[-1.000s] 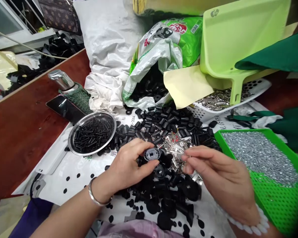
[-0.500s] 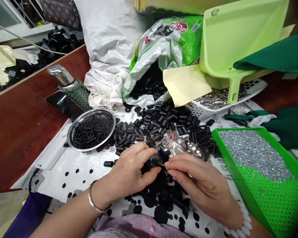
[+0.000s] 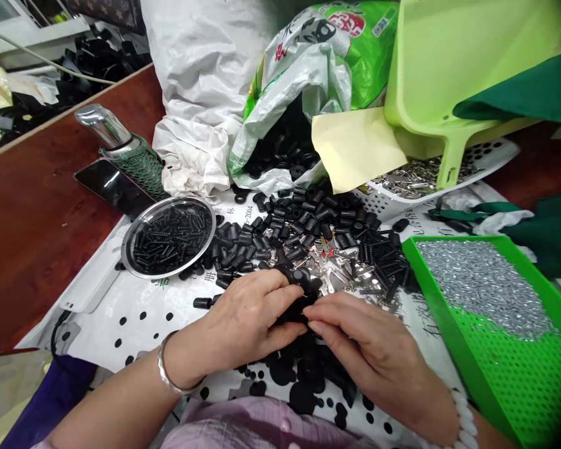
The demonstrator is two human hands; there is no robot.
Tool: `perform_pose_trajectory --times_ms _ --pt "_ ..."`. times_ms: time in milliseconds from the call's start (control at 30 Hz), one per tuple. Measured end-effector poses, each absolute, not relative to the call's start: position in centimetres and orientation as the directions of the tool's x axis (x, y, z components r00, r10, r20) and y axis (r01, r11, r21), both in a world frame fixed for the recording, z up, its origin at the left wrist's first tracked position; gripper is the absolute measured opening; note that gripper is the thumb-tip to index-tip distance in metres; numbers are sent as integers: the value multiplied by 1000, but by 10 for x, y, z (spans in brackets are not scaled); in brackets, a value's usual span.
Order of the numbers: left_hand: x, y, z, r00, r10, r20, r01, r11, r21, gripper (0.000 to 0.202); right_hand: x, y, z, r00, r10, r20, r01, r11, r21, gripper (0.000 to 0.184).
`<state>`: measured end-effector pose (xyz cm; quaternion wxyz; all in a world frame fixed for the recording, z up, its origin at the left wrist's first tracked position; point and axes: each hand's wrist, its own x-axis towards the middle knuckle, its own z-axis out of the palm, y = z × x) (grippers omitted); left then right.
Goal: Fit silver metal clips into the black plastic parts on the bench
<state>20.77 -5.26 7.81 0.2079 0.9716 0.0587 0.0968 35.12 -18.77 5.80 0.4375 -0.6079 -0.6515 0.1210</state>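
Note:
My left hand (image 3: 243, 321) pinches a small round black plastic part (image 3: 295, 304) between thumb and fingers, just above the heap of black parts in front of me. My right hand (image 3: 369, 352) meets it from the right, fingertips pressed together against the same part; what they hold, if anything, is hidden. Under both hands lies a pile of round black caps (image 3: 308, 374). Behind them spreads a pile of black ribbed sleeves (image 3: 303, 227) mixed with small silver metal clips (image 3: 346, 271).
A steel dish of black springs (image 3: 168, 237) stands left. A green perforated tray with silver pins (image 3: 490, 293) is at the right. Behind are a green-white bag of black rings (image 3: 299, 93), a white sack (image 3: 206, 81), a lime dustpan (image 3: 449, 68), a white basket (image 3: 430, 181), a phone (image 3: 107, 184).
My right hand moved left from the silver clips to meet the left hand at the black part. Both hands sank lower toward the heap, and the view shifted slightly.

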Motion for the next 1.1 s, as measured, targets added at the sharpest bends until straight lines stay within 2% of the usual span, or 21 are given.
perform_pose_trajectory --times_ms 133,300,533,733,867,967,1100 --pt "208 -53 77 969 152 194 40 -873 485 33 350 -185 55 125 893 431 678 241 -695 16" --pt "207 -48 67 943 194 271 -16 -786 619 34 355 -183 54 160 920 356 565 210 -798 17" --pt "204 -43 60 949 218 227 -28 -659 751 25 353 -179 50 105 932 346 517 246 -820 18" --pt "196 -48 60 970 166 179 -10 -705 710 46 349 -178 46 266 922 281 407 157 -900 13" --pt "194 -50 57 947 200 251 5 -792 610 43 346 -178 46 277 911 305 419 171 -892 13" --pt "195 -51 54 928 226 298 12 -814 580 39 345 -178 47 269 910 317 443 175 -879 14" --pt "199 -53 52 909 242 339 5 -820 573 37 343 -178 47 267 943 198 350 96 -932 25"
